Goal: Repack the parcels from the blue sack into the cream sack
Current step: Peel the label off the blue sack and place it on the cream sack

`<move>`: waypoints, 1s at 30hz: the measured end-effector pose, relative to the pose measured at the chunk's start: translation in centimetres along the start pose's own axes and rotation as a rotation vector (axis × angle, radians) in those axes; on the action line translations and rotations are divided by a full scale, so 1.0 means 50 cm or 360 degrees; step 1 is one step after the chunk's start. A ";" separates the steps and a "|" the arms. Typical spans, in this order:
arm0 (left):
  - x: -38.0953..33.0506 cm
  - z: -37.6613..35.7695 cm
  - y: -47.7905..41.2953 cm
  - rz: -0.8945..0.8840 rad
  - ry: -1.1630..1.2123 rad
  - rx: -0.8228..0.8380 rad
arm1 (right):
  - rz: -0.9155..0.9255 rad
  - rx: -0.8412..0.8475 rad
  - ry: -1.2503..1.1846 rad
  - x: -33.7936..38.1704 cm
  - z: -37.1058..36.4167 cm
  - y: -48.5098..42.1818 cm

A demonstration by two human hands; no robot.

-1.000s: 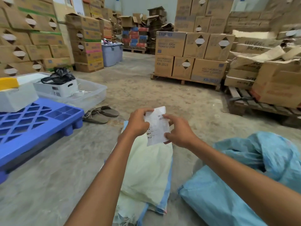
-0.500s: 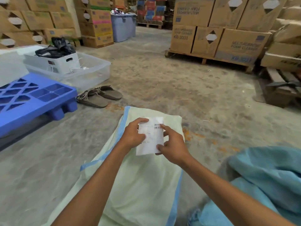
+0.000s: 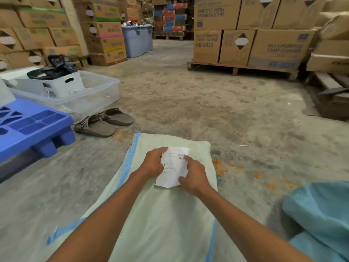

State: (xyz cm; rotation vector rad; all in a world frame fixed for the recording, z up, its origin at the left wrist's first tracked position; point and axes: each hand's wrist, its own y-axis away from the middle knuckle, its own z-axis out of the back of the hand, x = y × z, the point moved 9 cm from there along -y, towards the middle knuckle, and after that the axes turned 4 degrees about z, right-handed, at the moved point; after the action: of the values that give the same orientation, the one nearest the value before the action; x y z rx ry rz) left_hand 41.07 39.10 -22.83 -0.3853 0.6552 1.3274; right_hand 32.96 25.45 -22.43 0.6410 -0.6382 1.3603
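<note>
Left hand (image 3: 153, 164) and right hand (image 3: 195, 177) pinch a white paper slip (image 3: 172, 172) over the cream woven sack (image 3: 160, 224); the blue woven sack (image 3: 321, 214) lies lower right, nearer the right hand.

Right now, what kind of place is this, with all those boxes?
Most likely a warehouse or stockroom: cardboard cartons stacked high on a wooden pallet, a blue plastic pallet, and a bare concrete floor.
</note>
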 end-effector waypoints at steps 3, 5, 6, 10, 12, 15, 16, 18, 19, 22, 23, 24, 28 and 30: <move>0.013 -0.013 -0.026 -0.0015 -0.0089 -0.0031 | -0.0039 0.0030 0.0017 -0.016 -0.018 -0.023; 0.027 -0.029 -0.040 -0.0019 -0.0173 0.0010 | -0.0056 0.0099 0.0075 -0.027 -0.037 -0.028; 0.037 -0.044 -0.043 -0.0023 -0.0247 0.0067 | -0.0083 0.0133 0.0072 -0.036 -0.047 -0.030; 0.063 -0.085 -0.035 0.0016 -0.0417 0.0247 | -0.0163 0.0295 0.0407 -0.039 -0.067 -0.046; 0.057 -0.077 -0.022 0.0008 -0.0405 0.0204 | -0.0129 0.0331 0.0956 -0.018 -0.066 -0.059; 0.023 -0.049 0.008 -0.0207 -0.0486 -0.0029 | 0.0088 0.0133 0.1249 0.031 -0.036 -0.080; 0.010 -0.047 0.021 -0.0327 -0.0495 -0.0084 | 0.0253 0.0118 0.1243 0.046 -0.035 -0.085; -0.001 -0.068 0.032 -0.0505 -0.0634 0.0057 | 0.0554 0.0308 0.1190 0.048 -0.053 -0.093; 0.016 -0.088 0.025 -0.0495 -0.0781 0.0223 | 0.0561 0.0472 0.1140 0.029 -0.066 -0.094; 0.094 -0.119 -0.009 -0.0309 -0.1141 0.0699 | 0.0305 0.0874 0.1066 -0.068 -0.085 -0.104; 0.112 -0.120 -0.020 -0.0292 -0.1209 0.0770 | 0.0282 0.0942 0.1061 -0.092 -0.090 -0.108; 0.124 -0.120 -0.031 -0.0298 -0.1281 0.0798 | 0.0294 0.0975 0.1075 -0.107 -0.096 -0.112; 0.135 -0.125 -0.049 -0.0287 -0.1364 0.0783 | 0.0364 0.1001 0.1133 -0.130 -0.124 -0.123; 0.131 -0.125 -0.052 -0.0246 -0.1398 0.0758 | 0.0350 0.0992 0.1191 -0.132 -0.129 -0.131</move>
State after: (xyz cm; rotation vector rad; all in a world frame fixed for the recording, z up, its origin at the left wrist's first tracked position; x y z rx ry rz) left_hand 42.89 39.72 -32.05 0.5134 0.1693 1.0104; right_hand 39.08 25.16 -31.95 0.4913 0.3472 1.8738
